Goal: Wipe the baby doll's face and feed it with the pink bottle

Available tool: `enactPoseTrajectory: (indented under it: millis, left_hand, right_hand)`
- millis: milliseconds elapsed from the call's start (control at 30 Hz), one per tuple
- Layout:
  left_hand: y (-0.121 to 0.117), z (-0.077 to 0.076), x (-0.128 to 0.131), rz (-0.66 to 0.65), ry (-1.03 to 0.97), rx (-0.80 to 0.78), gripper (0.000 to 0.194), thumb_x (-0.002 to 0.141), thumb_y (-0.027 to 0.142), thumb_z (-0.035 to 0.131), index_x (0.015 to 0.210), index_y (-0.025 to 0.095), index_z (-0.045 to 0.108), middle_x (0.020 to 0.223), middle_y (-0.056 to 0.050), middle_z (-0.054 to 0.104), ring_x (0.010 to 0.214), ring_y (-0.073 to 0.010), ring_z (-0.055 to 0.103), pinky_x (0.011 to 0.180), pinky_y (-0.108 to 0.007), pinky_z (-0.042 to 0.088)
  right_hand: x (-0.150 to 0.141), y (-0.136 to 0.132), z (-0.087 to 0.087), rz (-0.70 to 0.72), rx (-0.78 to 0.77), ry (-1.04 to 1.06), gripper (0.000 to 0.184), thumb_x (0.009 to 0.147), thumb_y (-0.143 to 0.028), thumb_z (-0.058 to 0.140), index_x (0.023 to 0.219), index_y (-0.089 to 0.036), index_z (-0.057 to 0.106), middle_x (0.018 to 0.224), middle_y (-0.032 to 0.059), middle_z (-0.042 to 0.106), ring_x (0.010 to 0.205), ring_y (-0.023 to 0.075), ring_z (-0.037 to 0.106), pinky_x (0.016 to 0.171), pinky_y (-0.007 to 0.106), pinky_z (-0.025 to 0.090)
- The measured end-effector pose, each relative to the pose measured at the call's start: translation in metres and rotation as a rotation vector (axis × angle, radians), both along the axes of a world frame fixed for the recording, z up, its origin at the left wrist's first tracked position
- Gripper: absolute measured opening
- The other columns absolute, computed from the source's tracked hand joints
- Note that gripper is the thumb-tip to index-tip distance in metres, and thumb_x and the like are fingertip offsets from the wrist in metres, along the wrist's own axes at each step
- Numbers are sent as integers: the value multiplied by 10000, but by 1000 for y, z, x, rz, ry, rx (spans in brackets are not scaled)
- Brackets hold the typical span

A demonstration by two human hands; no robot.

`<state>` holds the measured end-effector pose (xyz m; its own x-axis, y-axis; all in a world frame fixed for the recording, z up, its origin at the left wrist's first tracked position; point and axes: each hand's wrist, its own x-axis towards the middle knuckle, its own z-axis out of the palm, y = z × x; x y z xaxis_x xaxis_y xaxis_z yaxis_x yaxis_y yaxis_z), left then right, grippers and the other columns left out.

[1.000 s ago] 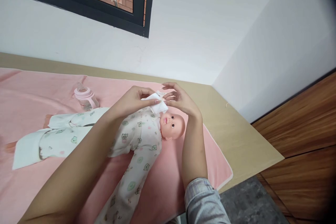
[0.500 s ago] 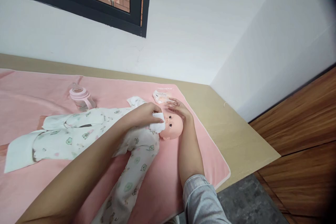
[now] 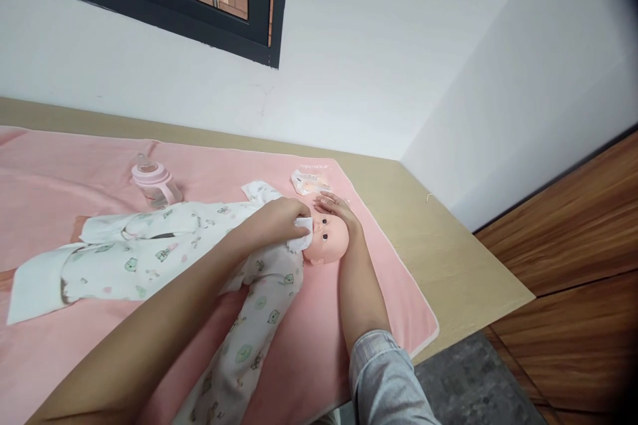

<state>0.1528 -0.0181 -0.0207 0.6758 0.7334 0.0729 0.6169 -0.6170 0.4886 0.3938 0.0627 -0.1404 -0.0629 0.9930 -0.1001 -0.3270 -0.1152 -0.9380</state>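
Observation:
A baby doll (image 3: 199, 252) in a white printed sleepsuit lies on a pink blanket (image 3: 379, 279), head to the right. My left hand (image 3: 272, 220) is closed on a folded white wipe (image 3: 302, 236) and presses it against the doll's mouth. My right hand (image 3: 335, 207) rests on the top of the doll's head (image 3: 331, 238) with the fingers laid flat along it.
A pink baby bottle (image 3: 152, 183) stands on the blanket behind the doll. A small wipe packet (image 3: 309, 180) lies near the blanket's far right corner. The tan table (image 3: 448, 259) ends at the right, with a wooden floor beyond. A white wall rises behind.
Both hands came down from above the doll. The left hand brought the wipe onto the doll's mouth and the right hand settled on its head.

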Motion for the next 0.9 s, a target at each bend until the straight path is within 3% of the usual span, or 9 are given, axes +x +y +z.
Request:
enactPoseTrajectory:
  millis: [467, 900]
  left_hand:
    - [2, -3, -5, -1, 33, 34, 163, 724, 193, 526, 634, 205, 391, 626, -26, 542, 593, -208, 506, 539, -314, 271]
    - [1, 0, -3, 42, 48, 125, 98, 788, 176, 496, 693, 197, 484, 727, -63, 622, 675, -234, 569, 557, -320, 272]
  right_hand:
    - [-10, -11, 16, -82, -22, -80, 363, 677, -189, 734, 1011, -212, 595, 899, 3, 709, 992, 174, 673, 970, 359, 545]
    - [-8, -5, 10, -101, -17, -51, 329, 694, -174, 730, 991, -214, 593, 893, 7, 718, 970, 171, 680, 978, 360, 545]
